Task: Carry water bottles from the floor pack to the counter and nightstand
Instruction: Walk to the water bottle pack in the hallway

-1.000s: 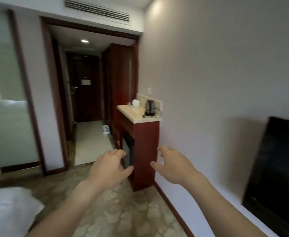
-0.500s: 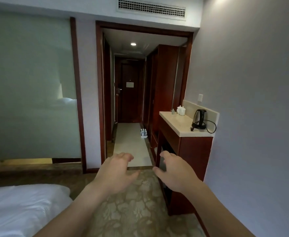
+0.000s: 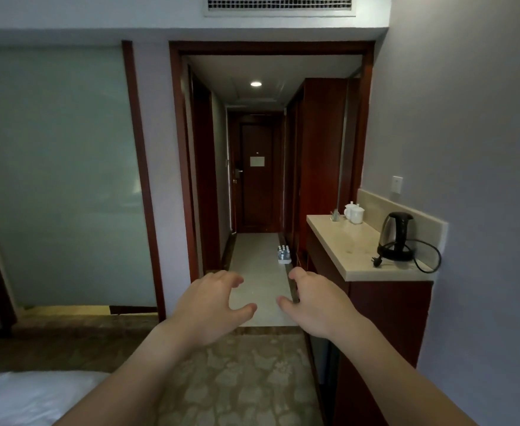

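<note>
A pack of water bottles (image 3: 284,255) stands on the pale hallway floor, against the right-hand cabinet, well beyond my hands. The beige counter (image 3: 349,245) tops a red-brown cabinet at the right wall. My left hand (image 3: 214,305) and my right hand (image 3: 317,305) are stretched out in front of me at mid-frame, fingers spread and curled, holding nothing. No nightstand is in view.
A black electric kettle (image 3: 395,236) with a loose cord and white cups (image 3: 354,212) sit on the counter. The hallway runs to a dark door (image 3: 257,176). A frosted glass panel (image 3: 56,179) fills the left wall. A white bed corner (image 3: 31,398) lies bottom left over patterned carpet.
The view has swung left and moved forward, so the doorway and hallway now sit centred and the counter is nearer. Both hands stay outstretched and empty.
</note>
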